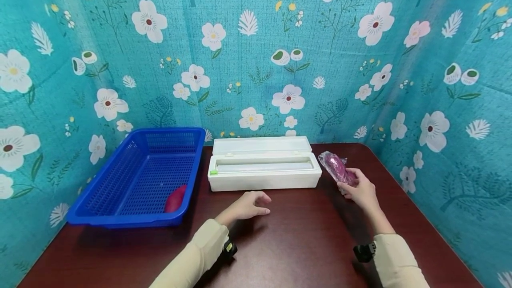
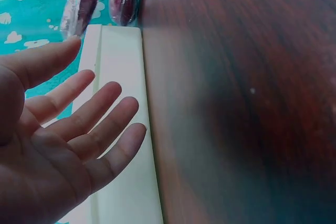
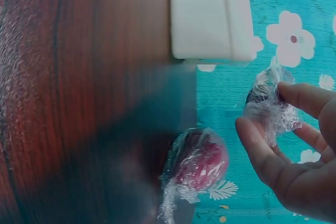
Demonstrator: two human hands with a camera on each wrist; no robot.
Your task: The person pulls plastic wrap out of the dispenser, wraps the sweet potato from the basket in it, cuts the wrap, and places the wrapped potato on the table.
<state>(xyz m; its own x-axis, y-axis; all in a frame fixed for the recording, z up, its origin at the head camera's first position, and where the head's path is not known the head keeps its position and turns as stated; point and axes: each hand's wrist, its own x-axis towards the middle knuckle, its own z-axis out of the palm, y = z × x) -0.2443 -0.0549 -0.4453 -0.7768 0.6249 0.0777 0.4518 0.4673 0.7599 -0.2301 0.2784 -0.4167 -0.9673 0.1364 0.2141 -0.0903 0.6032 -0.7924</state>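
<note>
My right hand point(image 1: 362, 192) pinches a purple sweet potato point(image 1: 335, 167) wrapped in crinkled cling film, its thumb and fingertips at one end. In the right wrist view, this held sweet potato point(image 3: 268, 100) is raised, with film bunched at the fingers. A second wrapped sweet potato point(image 3: 202, 163) lies on the table close by. Palm turned inward and fingers loosely spread, my left hand point(image 1: 246, 208) holds nothing. It hovers in front of a white cling film dispenser point(image 1: 264, 180), whose lid point(image 1: 262, 146) is raised and whose roll shows inside.
On the left stands a blue perforated basket point(image 1: 124, 219) with an unwrapped reddish-purple sweet potato point(image 1: 175, 199) in its near right corner. A green slider point(image 1: 214, 172) sits at the dispenser's left end. Flowered teal cloth point(image 1: 248, 57) hangs behind and beside the dark wooden table point(image 1: 300, 243).
</note>
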